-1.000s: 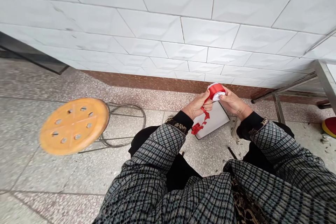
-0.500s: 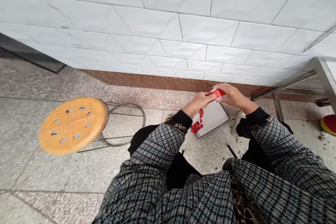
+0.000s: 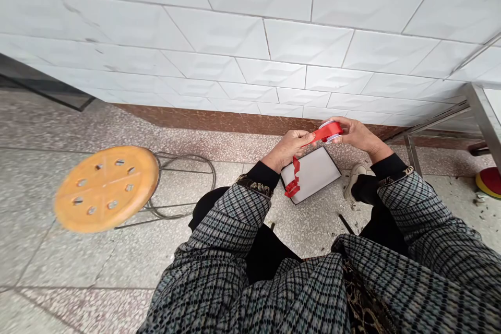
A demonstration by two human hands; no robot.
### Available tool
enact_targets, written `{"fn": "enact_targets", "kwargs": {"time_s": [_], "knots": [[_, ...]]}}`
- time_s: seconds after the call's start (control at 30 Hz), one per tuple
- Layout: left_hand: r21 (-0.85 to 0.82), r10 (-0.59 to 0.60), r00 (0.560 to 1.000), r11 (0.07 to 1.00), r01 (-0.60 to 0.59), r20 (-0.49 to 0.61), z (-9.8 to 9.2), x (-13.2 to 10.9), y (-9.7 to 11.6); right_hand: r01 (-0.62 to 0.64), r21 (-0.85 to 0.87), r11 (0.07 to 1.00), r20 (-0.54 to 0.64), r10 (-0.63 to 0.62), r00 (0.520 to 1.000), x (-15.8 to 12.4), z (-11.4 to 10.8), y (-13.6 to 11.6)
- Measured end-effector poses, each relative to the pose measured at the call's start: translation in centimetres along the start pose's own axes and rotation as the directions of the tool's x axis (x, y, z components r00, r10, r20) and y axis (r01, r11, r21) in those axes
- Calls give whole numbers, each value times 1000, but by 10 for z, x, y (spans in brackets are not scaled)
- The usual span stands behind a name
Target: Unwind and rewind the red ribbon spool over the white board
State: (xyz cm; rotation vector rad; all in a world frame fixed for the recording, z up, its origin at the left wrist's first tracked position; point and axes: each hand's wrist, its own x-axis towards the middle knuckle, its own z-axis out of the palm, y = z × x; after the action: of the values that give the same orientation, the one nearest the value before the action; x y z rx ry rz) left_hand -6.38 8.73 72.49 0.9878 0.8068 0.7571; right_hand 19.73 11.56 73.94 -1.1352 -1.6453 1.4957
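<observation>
My right hand [image 3: 357, 136] grips a spool of red ribbon [image 3: 331, 130] by its pale rims, fingers curled around it. A short flat stretch of ribbon runs from the spool to my left hand [image 3: 290, 148], which pinches it between thumb and fingers. The ribbon's loose tail [image 3: 293, 183] hangs below my left hand, folded and crumpled at its lower end. Beneath the hands lies a shallow white tray with a dark rim [image 3: 316, 173]; from above, I cannot tell whether the tail touches it.
An orange round stool [image 3: 107, 188] with holes in its seat stands on the left. A metal table frame [image 3: 479, 115] is at the right, with a red and yellow object [image 3: 490, 182] beneath it. White wall tiles [image 3: 270, 52] rise ahead; small scraps litter the speckled floor.
My hands have moved apart, the left one leftward and the right one slightly right with the spool. A stretch of red ribbon now shows between them.
</observation>
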Motion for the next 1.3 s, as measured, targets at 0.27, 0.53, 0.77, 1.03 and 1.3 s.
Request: {"fn": "enact_targets", "kwargs": {"time_s": [0.27,0.53,0.77,1.03,1.3], "knots": [[-96,26,992,995,-14,125,3,7,-8,32,292,956,0,-34,999,-2,21,-3],[-261,51,984,965,-5,171,10,7,-16,68,473,878,-48,-52,997,-1,48,3],[-351,26,987,936,32,160,14,9,-21,97,519,849,-68,-73,995,1,70,10],[-123,-132,990,983,136,41,2,11,-20,190,-288,939,77,-175,982,5,24,-3],[17,-109,987,994,112,-114,12,1,-5,178,-408,896,23,-185,982,2,4,3]]}}
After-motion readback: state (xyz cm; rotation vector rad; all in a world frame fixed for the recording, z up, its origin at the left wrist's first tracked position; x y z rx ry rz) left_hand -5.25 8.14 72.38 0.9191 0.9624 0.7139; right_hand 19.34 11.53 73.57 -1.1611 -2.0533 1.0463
